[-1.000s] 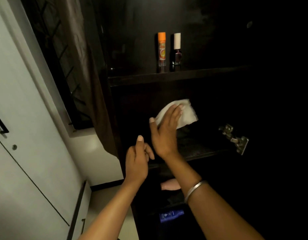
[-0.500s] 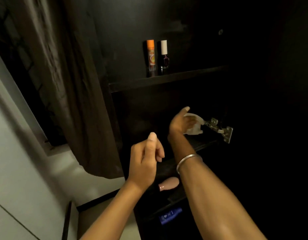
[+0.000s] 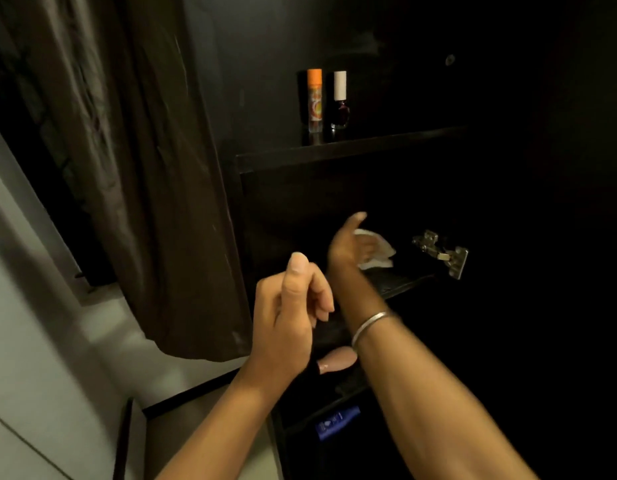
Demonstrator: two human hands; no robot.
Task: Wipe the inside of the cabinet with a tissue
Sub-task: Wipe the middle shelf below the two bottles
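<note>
The dark cabinet [image 3: 334, 157] stands open in front of me with several shelves. My right hand [image 3: 346, 242] reaches deep into the middle compartment and holds a white tissue [image 3: 379, 252] down near the middle shelf [image 3: 397, 284], thumb raised. A metal bangle sits on that forearm. My left hand [image 3: 293, 317] hovers in front of the cabinet's left edge with fingers loosely curled and thumb up, holding nothing.
An orange-capped spray [image 3: 314, 100] and a white-capped dark bottle [image 3: 340, 100] stand on the upper shelf. A metal hinge [image 3: 442, 252] juts out right of the tissue. A pink bottle [image 3: 336, 362] and a blue tube [image 3: 338, 417] lie on lower shelves. A brown curtain [image 3: 144, 168] hangs at left.
My right hand has carried the tissue from the compartment's back wall down and right to the shelf near the hinge. The view has swung left. My left hand rose slightly.
</note>
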